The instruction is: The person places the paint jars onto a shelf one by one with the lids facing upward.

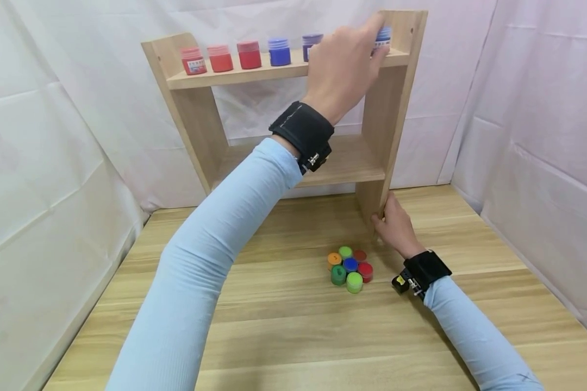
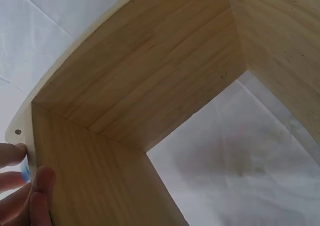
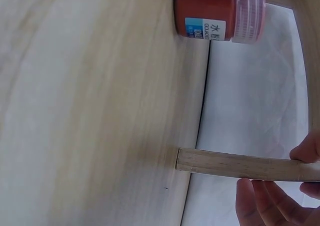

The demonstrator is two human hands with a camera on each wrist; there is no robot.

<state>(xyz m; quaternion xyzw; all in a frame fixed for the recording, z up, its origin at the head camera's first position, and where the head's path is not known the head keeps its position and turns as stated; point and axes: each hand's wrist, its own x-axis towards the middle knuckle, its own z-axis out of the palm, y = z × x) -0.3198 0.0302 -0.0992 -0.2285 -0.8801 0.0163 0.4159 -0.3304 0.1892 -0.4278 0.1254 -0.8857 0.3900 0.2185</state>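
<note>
Well left of the left hand's fingers, three red jars (image 1: 220, 60) stand in a row on the shelf's top board (image 1: 254, 76); nearer those fingers come a blue jar (image 1: 279, 53) and a purple jar (image 1: 311, 46), the latter partly behind the hand. The left hand (image 1: 344, 62) is at the right end of that board, its index finger and thumb bent about a blue-lidded jar (image 1: 383, 37), which they grasp; the left wrist view shows only a sliver of blue between the fingers, by the board's edge. Below the left fingers, and just left of and nearer the viewer than the right hand's fingers, a cluster of seven small jars (image 1: 350, 265) sits on the table (image 1: 274, 326): orange, dark green, two light green, blue, brownish red and red. Farthest right, the right hand (image 1: 398, 225) grips the foot of the shelf's right side panel (image 1: 383, 103), thumb on one face, fingers on the other.
</note>
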